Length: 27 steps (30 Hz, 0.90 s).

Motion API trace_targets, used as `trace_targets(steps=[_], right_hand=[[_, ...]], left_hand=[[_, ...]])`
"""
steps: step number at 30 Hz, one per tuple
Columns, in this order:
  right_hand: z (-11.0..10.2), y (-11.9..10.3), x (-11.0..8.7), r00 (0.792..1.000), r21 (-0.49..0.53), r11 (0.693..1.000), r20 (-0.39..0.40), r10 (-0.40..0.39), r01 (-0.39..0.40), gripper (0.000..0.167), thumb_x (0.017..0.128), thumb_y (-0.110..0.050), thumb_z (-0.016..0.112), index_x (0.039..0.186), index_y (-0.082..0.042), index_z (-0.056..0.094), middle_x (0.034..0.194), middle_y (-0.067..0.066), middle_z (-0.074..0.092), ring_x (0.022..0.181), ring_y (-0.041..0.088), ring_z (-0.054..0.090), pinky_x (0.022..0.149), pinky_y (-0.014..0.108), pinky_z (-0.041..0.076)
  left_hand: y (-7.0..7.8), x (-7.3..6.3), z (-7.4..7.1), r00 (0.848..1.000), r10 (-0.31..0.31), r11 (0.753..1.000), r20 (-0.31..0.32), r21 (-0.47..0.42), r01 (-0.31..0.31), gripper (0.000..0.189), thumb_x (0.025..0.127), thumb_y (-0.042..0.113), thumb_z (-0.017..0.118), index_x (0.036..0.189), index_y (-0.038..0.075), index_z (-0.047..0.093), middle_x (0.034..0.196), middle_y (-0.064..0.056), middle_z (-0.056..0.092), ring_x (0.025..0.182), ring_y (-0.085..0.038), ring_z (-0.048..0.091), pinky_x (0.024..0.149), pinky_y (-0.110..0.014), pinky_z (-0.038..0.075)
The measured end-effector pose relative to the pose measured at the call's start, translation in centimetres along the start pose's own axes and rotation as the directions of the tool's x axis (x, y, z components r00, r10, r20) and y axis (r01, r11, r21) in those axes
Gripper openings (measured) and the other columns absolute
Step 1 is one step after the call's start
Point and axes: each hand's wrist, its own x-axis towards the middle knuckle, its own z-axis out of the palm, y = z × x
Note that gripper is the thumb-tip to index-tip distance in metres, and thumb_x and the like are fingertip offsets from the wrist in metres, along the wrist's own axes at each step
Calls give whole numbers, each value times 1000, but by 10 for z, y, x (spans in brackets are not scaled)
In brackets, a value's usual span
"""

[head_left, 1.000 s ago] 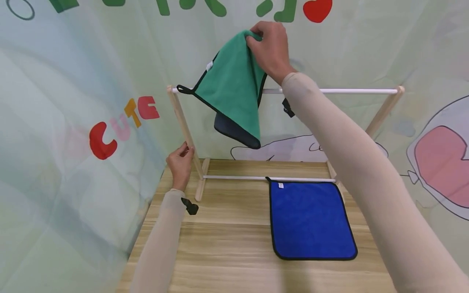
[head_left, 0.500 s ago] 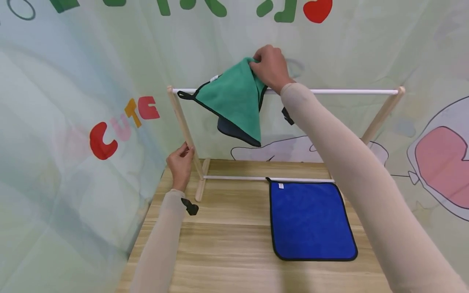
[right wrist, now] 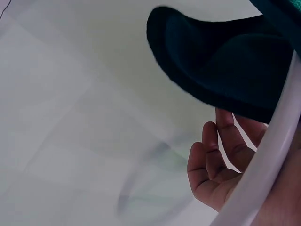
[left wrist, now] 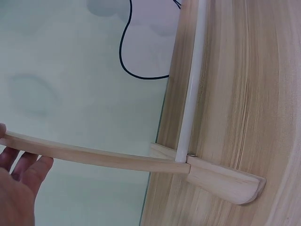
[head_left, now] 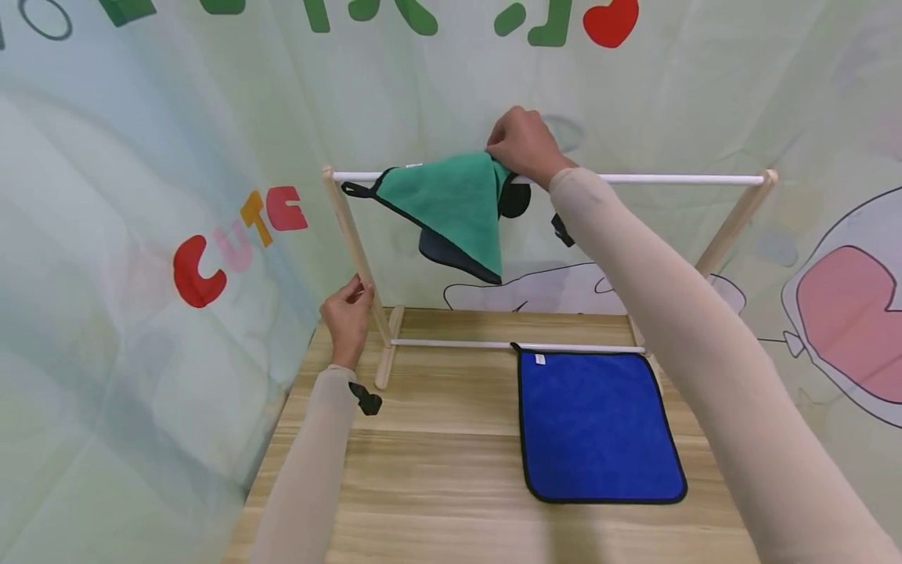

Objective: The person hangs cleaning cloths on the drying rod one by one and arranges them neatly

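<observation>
A green towel (head_left: 451, 204) with black edging and a dark underside drapes over the rack's white upper rail (head_left: 676, 179). Its loop points left, and a dark corner hangs behind the rail. My right hand (head_left: 524, 145) pinches the towel's top at the rail; in the right wrist view, the right hand's fingers (right wrist: 214, 160) are curled behind the rail below the dark flap (right wrist: 221, 61), with the thumb hidden. My left hand (head_left: 347, 317) grips the rack's left wooden post (head_left: 355, 235), its fingers around the post in the left wrist view (left wrist: 23, 174).
A blue towel (head_left: 599, 427) with black edging lies over the lower rail (head_left: 451, 343) and spreads onto the wooden table (head_left: 437, 470). The rack's right post (head_left: 736, 223) stands beyond my right forearm. A printed curtain (head_left: 211, 141) closes off the back and left.
My right hand has come down to the upper rail, lowering the green towel's raised part over it. A dark corner now shows behind the rail. My left hand stays on the post.
</observation>
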Motion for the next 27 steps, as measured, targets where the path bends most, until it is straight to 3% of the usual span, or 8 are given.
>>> trace_targets(steps=[16, 23, 27], right_hand=[[-7, 10, -43, 987, 72, 990, -118, -109, 118, 31, 111, -18, 58, 121, -1, 82, 107, 12, 79, 97, 24, 62, 80, 28, 54], [-1, 9, -53, 968, 46, 982, -185, -170, 181, 27, 111, -14, 61, 120, 0, 83, 114, 11, 80, 109, 25, 64, 92, 37, 53], [4, 11, -59, 941, -17, 968, -232, -248, 251, 26, 111, -14, 63, 119, 0, 83, 115, 12, 81, 116, 29, 65, 104, 41, 51]], left_hand=[[-3, 8, 5, 999, 49, 999, -6, 15, -49, 32, 104, 5, 77, 136, -1, 75, 120, -28, 78, 84, 3, 69, 75, -10, 56], [-6, 9, 3, 999, 30, 1000, -22, 2, -30, 32, 105, 7, 77, 137, 3, 77, 123, -25, 78, 88, 3, 70, 76, -11, 56], [-3, 9, 1, 1000, 4, 1000, -12, 8, -4, 32, 105, 9, 77, 137, 1, 77, 124, -24, 78, 91, -2, 72, 77, -13, 57]])
